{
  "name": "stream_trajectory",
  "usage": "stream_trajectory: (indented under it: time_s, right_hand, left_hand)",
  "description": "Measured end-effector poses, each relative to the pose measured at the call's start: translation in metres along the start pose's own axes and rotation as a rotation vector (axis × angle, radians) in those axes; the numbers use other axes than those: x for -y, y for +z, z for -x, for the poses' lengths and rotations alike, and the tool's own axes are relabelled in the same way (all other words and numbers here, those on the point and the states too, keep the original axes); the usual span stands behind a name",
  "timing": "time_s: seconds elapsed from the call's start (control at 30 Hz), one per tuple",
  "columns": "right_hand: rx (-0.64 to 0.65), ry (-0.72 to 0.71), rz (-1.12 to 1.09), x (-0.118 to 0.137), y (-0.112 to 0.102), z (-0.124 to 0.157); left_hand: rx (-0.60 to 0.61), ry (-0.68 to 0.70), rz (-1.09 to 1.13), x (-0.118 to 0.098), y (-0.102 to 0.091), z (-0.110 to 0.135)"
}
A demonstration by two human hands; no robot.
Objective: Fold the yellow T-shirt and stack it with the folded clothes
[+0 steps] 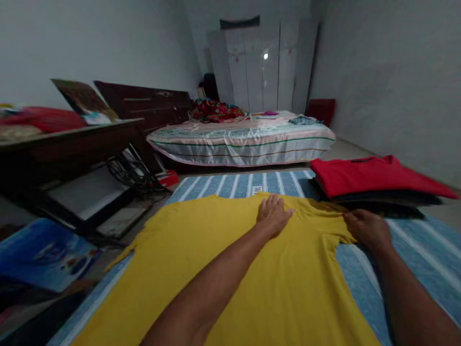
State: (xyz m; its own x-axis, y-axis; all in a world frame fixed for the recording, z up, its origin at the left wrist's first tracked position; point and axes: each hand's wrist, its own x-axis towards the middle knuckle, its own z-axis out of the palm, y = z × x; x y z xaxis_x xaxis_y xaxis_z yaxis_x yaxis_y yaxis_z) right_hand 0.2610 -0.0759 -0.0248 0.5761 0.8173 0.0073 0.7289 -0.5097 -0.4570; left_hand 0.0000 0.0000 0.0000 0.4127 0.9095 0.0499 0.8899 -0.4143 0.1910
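Observation:
A yellow T-shirt [216, 254] lies spread out on a blue and white striped mattress [425, 254], its neckline towards the far side. My left hand [274, 215] rests flat on the shirt near the collar, with its fingers stretched out. At the right sleeve, my right hand [369, 230] pinches the sleeve's edge between thumb and fingers, and the cloth there is pulled into creases. Just beyond my right hand is a stack of folded clothes with a red garment [378, 175] on top and dark ones [389, 198] underneath.
A bed with a striped satin sheet [241, 144] stands farther back, with a patterned red cloth [216, 111] on it. On the left are a dark table [72, 137] and a blue printed bag [46, 254]. Pale wardrobe doors [255, 72] line the back wall.

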Motion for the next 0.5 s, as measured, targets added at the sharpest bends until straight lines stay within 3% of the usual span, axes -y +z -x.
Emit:
stream_trajectory:
  time_s: [0.13, 0.3, 0.4, 0.5]
  right_hand:
    - [-0.02, 0.004, 0.022, -0.002, 0.0, 0.001]
    - [-0.018, 0.01, 0.006, -0.007, 0.002, -0.001]
    - [-0.034, 0.018, 0.007, -0.008, 0.003, -0.002]
    - [-0.048, 0.019, 0.032, -0.007, 0.003, -0.002]
  left_hand:
    - [0.006, -0.155, -0.007, 0.003, -0.003, -0.017]
    - [0.059, -0.028, 0.047, -0.003, -0.009, -0.012]
    - [0.054, 0.041, 0.068, 0.012, -0.027, 0.02]
    - [0.101, 0.069, 0.076, 0.048, -0.052, 0.074]
